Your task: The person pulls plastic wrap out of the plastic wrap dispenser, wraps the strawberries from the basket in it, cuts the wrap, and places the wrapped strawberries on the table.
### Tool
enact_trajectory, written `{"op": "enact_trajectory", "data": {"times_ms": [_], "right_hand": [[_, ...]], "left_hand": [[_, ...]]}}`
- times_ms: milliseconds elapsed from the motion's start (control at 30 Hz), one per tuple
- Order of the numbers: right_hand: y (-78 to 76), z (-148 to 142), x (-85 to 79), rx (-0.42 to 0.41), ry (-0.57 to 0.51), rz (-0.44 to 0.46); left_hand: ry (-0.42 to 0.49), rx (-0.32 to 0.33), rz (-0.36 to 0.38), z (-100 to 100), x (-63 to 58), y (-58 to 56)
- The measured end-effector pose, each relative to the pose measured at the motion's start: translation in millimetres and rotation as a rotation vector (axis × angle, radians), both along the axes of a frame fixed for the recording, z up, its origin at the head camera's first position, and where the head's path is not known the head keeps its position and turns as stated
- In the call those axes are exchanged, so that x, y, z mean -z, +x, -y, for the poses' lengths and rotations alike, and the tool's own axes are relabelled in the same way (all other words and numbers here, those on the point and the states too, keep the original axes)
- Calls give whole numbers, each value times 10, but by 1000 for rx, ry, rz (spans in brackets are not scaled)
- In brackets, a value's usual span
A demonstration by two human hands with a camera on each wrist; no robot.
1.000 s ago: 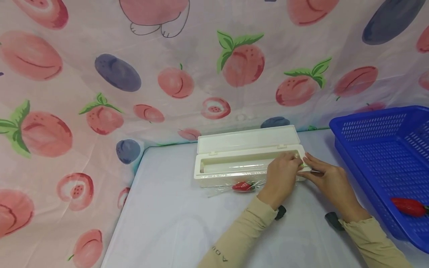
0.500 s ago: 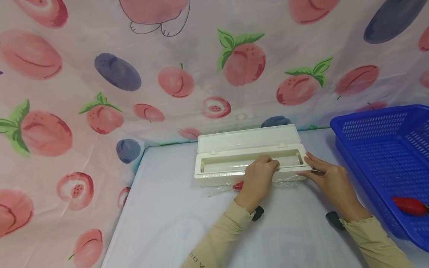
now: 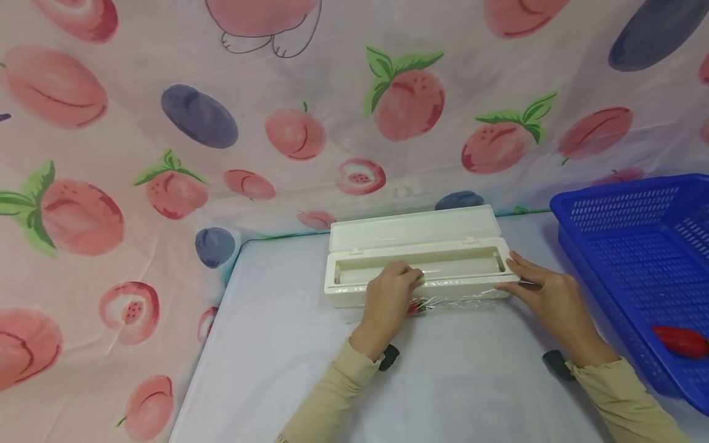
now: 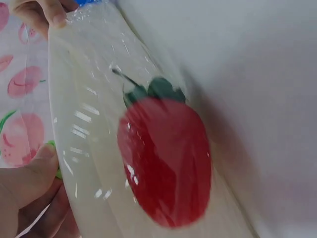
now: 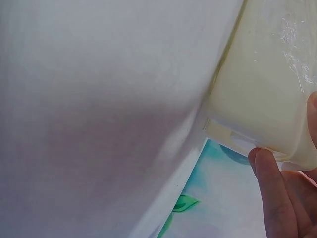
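Note:
A long cream cling film dispenser (image 3: 426, 290) lies at the back of the table with its lid (image 3: 415, 229) raised and a roll of film (image 3: 460, 269) inside. My left hand (image 3: 388, 298) pinches a small green slider (image 4: 58, 173) on the dispenser's front rim, near the middle. My right hand (image 3: 551, 301) grips the right end of the box, thumb at the front, fingers at the end wall. Clear film (image 4: 84, 119) hangs over the front. Behind it shows a red strawberry-shaped fruit (image 4: 166, 163) with green leaves, partly hidden by my left hand in the head view.
At the right stands a blue perforated basket (image 3: 587, 258) with a red elongated fruit or pepper (image 3: 680, 341) in it. A fruit-printed curtain (image 3: 310, 74) rises right behind the white table (image 3: 266, 344).
My left hand has slid leftward along the dispenser's front rim, from the right end to the middle, with the green slider. The right hand keeps its grip on the box end.

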State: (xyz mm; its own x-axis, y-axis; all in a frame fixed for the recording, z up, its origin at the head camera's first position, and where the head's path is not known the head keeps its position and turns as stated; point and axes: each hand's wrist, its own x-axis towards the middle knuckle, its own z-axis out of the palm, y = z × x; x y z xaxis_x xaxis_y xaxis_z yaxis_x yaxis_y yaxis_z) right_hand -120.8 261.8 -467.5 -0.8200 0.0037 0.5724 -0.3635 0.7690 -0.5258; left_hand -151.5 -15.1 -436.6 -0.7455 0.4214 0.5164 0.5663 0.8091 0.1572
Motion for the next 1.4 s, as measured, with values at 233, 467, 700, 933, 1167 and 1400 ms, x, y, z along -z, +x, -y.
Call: {"op": "enact_trajectory", "data": {"times_ms": [233,467,700,933,1167,1400], "right_hand": [[7,3,9,-6,-14,0],[-5,-13,9,-6,-18,-16],[1,-7,9,1,-17,-9],[0,1,10,3,-10,-15],[-7,-2,21,-6,-28,-29],[-8,-3,16,-9,-25,-33]], "left_hand": [[33,-16,8,230,-2,9],[53,-59,22,551,-13,26],[61,-103,13,793,-1,36],[99,-123,5,937,27,41],[140,-158,17,1080,33,42],[196,-148,35,1191,33,56]]}}
